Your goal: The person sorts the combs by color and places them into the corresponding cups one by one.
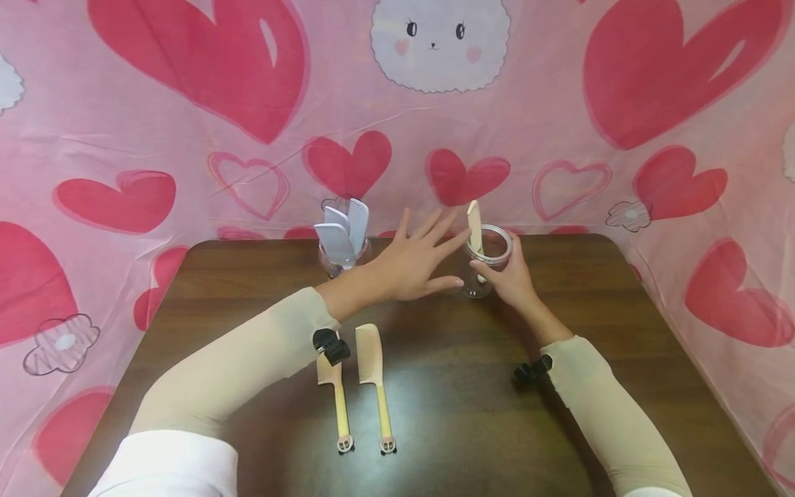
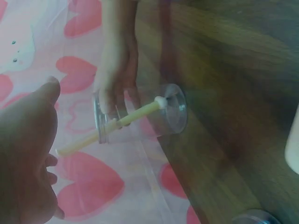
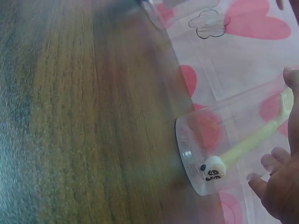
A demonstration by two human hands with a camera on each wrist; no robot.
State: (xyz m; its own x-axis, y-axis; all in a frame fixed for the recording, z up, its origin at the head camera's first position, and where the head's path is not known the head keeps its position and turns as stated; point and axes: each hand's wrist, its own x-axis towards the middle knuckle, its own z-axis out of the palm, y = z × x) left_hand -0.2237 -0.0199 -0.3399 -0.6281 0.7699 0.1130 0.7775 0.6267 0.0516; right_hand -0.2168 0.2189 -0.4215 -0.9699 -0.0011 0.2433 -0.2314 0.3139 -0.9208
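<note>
Gripping the jar (image 1: pixel 475 290) right of the frame's centre, the right hand (image 1: pixel 512 276) curls round its side; the left hand (image 1: pixel 413 266), fingers spread and empty, hovers by the comb (image 1: pixel 475 228) leaning inside, which a stray fingertip might dislodge.

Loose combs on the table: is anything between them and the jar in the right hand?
Nothing visible lies on the tabletop between the combs and the jar; the left hand, though, is spread out close beside the jar.
</note>
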